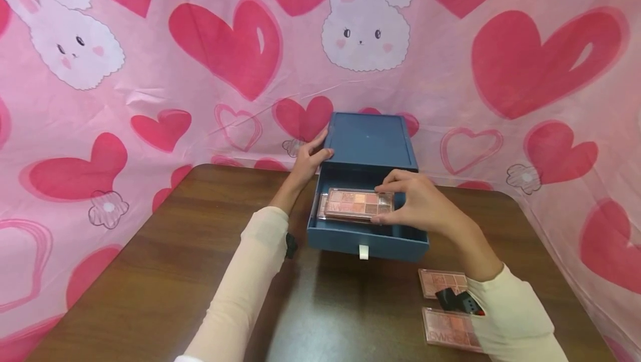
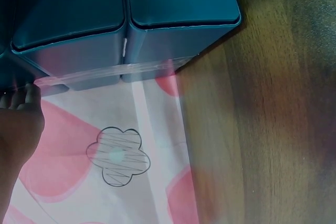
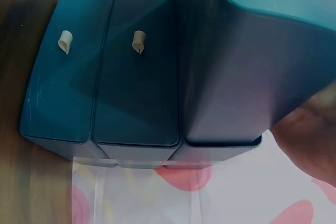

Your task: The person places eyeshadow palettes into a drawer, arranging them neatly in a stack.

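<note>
A blue drawer unit [image 1: 370, 138] stands at the table's far side, its top drawer [image 1: 345, 238] pulled out. My left hand [image 1: 309, 159] rests against the unit's left side, thumb at the top edge; the left wrist view shows the fingertips by the drawer unit [image 2: 68, 56]. Over the drawer my right hand [image 1: 418, 201] pinches the right end of an eyeshadow palette [image 1: 350, 204] between thumb and fingers. Beneath it, another palette [image 1: 320, 207] shows at the left. In the right wrist view, the pulled-out drawer [image 3: 226, 66] hides the palettes and most of the right hand [image 3: 310, 135].
Two more eyeshadow palettes, one farther [image 1: 435, 281] and one nearer [image 1: 448, 328], lie on the wooden table [image 1: 165, 273] beside the right forearm, partly covered by it. Two closed drawers with pale pull tabs [image 3: 138, 41] sit below. A pink heart-patterned cloth [image 1: 225, 128] hangs behind.
</note>
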### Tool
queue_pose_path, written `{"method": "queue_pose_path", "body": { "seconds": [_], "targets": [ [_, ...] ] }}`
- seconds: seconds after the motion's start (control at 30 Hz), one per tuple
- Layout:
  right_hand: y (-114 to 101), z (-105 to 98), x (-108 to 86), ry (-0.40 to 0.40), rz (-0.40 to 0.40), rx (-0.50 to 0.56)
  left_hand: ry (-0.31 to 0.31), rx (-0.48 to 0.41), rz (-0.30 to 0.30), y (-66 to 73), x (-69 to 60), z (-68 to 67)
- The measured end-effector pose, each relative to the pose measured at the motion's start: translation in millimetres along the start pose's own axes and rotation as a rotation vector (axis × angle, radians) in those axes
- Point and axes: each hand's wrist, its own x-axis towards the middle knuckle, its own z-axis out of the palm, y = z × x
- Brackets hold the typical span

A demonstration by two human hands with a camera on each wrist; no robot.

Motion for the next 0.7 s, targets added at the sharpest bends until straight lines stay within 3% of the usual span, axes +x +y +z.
{"method": "queue_pose_path", "body": {
  "seconds": [0.2,0.5,0.7],
  "targets": [
    [-2.9,2.7,7.0,-0.046,-0.006,-0.052,-0.003,-0.006,-0.005,-0.4,0.4,-1.3],
    [-5.2,7.4,9.5,-0.06,0.034,-0.171,-0.005,0.014,0.009,-0.9,0.3,-2.0],
    [-6.7,10.1,7.5,-0.045,0.047,-0.192,0.007,0.009,-0.007,-0.2,-1.7,-1.4]
  ]
}}
